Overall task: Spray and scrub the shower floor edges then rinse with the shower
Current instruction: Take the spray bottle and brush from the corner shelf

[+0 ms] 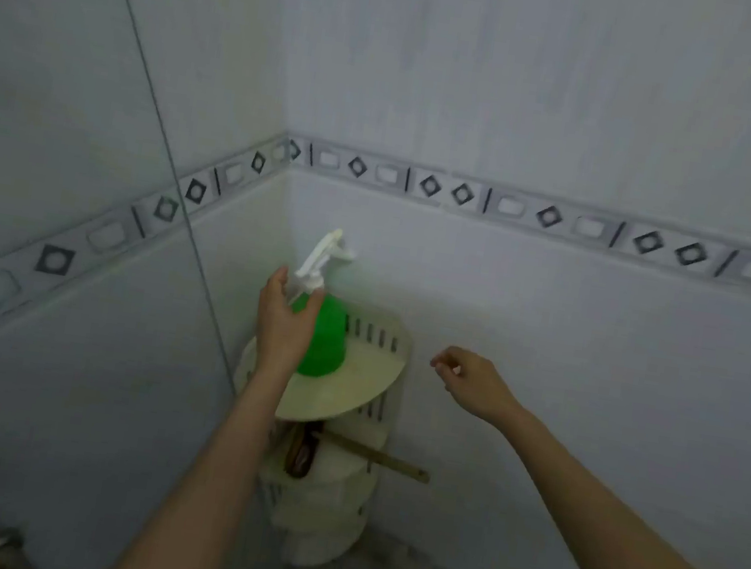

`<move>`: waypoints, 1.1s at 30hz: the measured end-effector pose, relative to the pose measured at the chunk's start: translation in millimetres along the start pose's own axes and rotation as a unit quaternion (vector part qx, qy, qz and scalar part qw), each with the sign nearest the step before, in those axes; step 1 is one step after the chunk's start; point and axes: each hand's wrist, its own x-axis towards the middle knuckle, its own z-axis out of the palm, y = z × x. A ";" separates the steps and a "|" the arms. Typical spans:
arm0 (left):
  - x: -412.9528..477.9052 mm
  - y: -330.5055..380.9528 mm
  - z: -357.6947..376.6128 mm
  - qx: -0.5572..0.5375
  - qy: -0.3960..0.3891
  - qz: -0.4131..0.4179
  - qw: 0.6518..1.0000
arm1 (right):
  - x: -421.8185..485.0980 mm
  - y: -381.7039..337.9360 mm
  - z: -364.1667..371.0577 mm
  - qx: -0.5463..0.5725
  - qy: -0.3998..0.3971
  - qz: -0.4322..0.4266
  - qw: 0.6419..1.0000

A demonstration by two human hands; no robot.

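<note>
Spray bottle, green with a white trigger head, stands right in front of our left hand, its body showing just past the palm on the thumb side. We count one spray bottle. It sits upright on the top tier of a cream corner shelf, which lies under and beyond that hand.

Our left hand reaches up to the bottle's neck, with the thumb lying over the green shoulder and the fingers raised on the far side of the white neck. Whether they have closed on it we cannot tell.

Our right hand hangs well apart from the bottle, off to the right of the shelf near the wall. Its fingers are loosely curled and it holds nothing. That makes two hands, both bare.

Below the left forearm the one shelf unit shows further tiers stacked downward. From the tier under the top one, a single wooden handle pokes out towards the right hand's side, next to a dark thing we cannot make out.

One patterned tile band runs along both walls above the hands.
</note>
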 end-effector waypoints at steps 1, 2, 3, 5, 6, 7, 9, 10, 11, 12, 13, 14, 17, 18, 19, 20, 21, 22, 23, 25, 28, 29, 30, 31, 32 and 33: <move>8.6 -3.0 3.2 0.004 -0.006 -0.018 1.000 | 8.9 7.5 11.9 -0.023 -0.044 0.020 0.999; 17.4 -7.2 5.4 0.011 -0.017 -0.037 0.999 | 16.7 13.7 28.8 -0.044 -0.091 0.038 0.994; 28.0 -14.8 8.3 0.010 -0.028 -0.046 0.998 | 25.1 23.2 47.4 -0.052 -0.136 0.059 0.988; 43.6 -25.1 13.6 -0.011 -0.050 -0.050 0.997 | 36.9 39.5 83.3 -0.058 -0.207 0.093 0.972; 48.8 -31.7 15.9 -0.018 -0.056 -0.049 0.997 | 40.7 47.6 101.2 -0.059 -0.229 0.105 0.966; 55.3 -37.2 19.1 -0.027 -0.058 -0.038 0.997 | 46.6 56.1 117.2 -0.056 -0.245 0.119 0.961; 66.5 -44.7 27.8 -0.047 -0.061 -0.032 0.997 | 59.8 70.1 151.4 -0.049 -0.271 0.147 0.950; 70.2 -46.0 31.3 -0.061 -0.060 -0.032 0.996 | 63.2 74.3 165.4 -0.056 -0.282 0.158 0.945; 72.2 -45.5 34.9 -0.076 -0.056 -0.026 0.995 | 66.2 78.8 178.9 -0.071 -0.292 0.166 0.939; 74.0 -44.6 38.5 -0.084 -0.052 -0.015 0.995 | 70.0 83.9 192.6 -0.092 -0.298 0.172 0.934; 75.4 -42.6 41.6 -0.095 -0.048 0.000 0.994 | 73.2 88.6 203.6 -0.112 -0.299 0.176 0.931; 79.5 -44.2 45.0 -0.101 -0.041 0.012 0.994 | 78.0 94.6 216.1 -0.129 -0.304 0.179 0.927; 82.3 -36.7 48.2 -0.119 -0.021 0.033 0.992 | 83.2 109.7 237.3 -0.160 -0.319 0.189 0.915; 82.9 -34.6 49.6 -0.115 -0.019 0.033 0.993 | 84.1 115.4 242.5 -0.167 -0.326 0.190 0.911; 83.4 -33.0 50.9 -0.113 -0.017 0.027 0.993 | 85.6 120.9 246.9 -0.177 -0.334 0.191 0.906; 83.4 -32.2 51.7 -0.110 -0.013 0.020 0.994 | 86.0 124.8 249.5 -0.190 -0.339 0.192 0.901; 83.6 -32.1 52.5 -0.110 -0.008 0.017 0.994 | 87.2 129.2 252.5 -0.200 -0.335 0.189 0.901; 83.5 -32.5 53.0 -0.108 -0.003 0.016 0.994 | 87.8 131.4 253.0 -0.207 -0.328 0.188 0.902; 83.4 -31.9 53.3 -0.105 0.000 0.017 0.994 | 89.4 133.1 253.4 -0.212 -0.320 0.185 0.905; 82.6 -29.8 53.0 -0.100 0.001 0.019 0.995 | 92.3 133.2 249.0 -0.200 -0.321 0.190 0.906; 81.0 -27.1 53.6 -0.103 0.005 0.013 0.995 | 97.4 129.6 236.0 -0.161 -0.339 0.176 0.910; 80.4 -25.5 53.4 -0.105 0.005 0.011 0.994 | 99.6 127.8 230.9 -0.151 -0.346 0.162 0.912; 79.8 -24.4 52.9 -0.107 0.005 0.010 0.994 | 100.7 124.7 226.4 -0.142 -0.354 0.151 0.912; 79.5 -22.4 51.8 -0.108 0.001 0.011 0.994 | 101.6 120.4 221.6 -0.130 -0.359 0.140 0.913; 79.3 -21.3 50.9 -0.109 -0.006 0.014 0.994 | 101.6 116.0 217.8 -0.121 -0.364 0.130 0.914; 79.9 -20.0 50.0 -0.108 -0.014 0.020 0.994 | 101.7 111.9 214.6 -0.119 -0.364 0.116 0.917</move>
